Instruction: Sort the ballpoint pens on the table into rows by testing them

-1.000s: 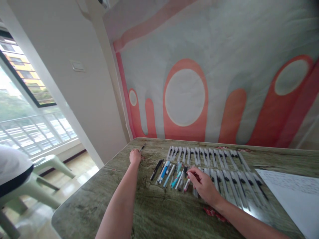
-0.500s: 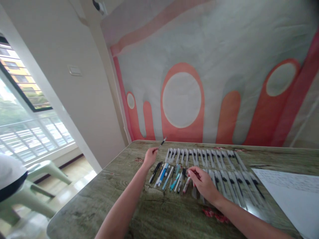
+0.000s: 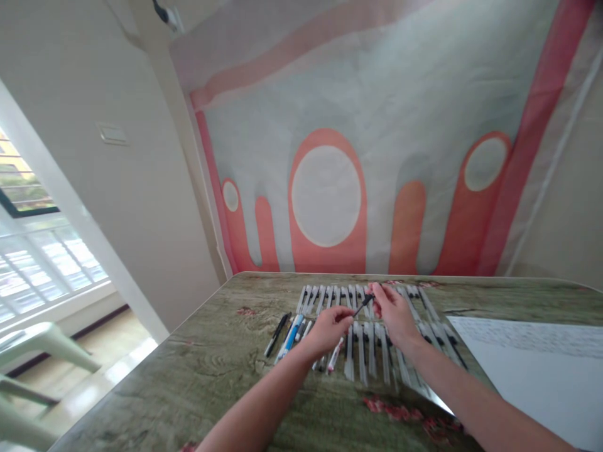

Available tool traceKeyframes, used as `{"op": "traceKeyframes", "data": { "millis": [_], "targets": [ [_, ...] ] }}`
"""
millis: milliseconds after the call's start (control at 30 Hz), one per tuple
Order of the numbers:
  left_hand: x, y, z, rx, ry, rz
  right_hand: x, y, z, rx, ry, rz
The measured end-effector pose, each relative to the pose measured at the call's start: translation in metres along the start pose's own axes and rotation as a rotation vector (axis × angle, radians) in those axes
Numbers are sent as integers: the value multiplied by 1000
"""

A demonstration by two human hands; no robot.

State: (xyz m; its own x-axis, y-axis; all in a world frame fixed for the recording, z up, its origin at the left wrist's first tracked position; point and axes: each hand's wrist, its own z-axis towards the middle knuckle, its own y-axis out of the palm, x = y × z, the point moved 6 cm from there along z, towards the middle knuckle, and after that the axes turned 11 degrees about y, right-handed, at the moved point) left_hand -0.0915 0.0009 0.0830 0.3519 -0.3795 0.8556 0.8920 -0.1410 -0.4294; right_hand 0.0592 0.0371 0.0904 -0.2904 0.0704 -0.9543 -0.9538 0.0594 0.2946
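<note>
My left hand point(image 3: 331, 329) is closed in a pinch around one end of a slim dark pen point(image 3: 362, 306), which slants up to the right above the table. My right hand point(image 3: 394, 315) has its fingers closed at the pen's other, black end; the fingers partly hide that tip. Under and behind both hands lie two rows of clear-bodied pens with black parts, a back row point(image 3: 325, 296) and a front row point(image 3: 372, 355). Left of the front row is a mixed group with a blue-and-white pen point(image 3: 293, 333), a black pen point(image 3: 277, 334) and a pink-and-white pen point(image 3: 335, 355), partly covered by my left hand.
The wood-patterned table point(image 3: 198, 370) has a reflective surface. On the right lies a large white sheet point(image 3: 541, 370) with rows of writing along its top. A pale green stool point(image 3: 51, 345) stands on the floor at left. Behind the table is a printed wall covering point(image 3: 405, 113).
My left hand has brought the pen rightward from the table's back left. My right hand has moved up and back to the pen's end. The view has shifted slightly.
</note>
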Motion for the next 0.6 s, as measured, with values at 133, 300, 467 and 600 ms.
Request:
{"op": "traceKeyframes", "data": {
  "millis": [133,300,467,600],
  "targets": [
    [6,14,9,-25,-102,-206,9,3,0,-36,60,-27],
    [10,25,22,-23,-104,-244,16,10,-7,-95,109,-43],
    [3,28,19,20,-133,-351,16,15,-12,-164,107,-89],
    [0,25,13,35,-170,-357,21,18,-14,-180,135,-66]
  ]
}}
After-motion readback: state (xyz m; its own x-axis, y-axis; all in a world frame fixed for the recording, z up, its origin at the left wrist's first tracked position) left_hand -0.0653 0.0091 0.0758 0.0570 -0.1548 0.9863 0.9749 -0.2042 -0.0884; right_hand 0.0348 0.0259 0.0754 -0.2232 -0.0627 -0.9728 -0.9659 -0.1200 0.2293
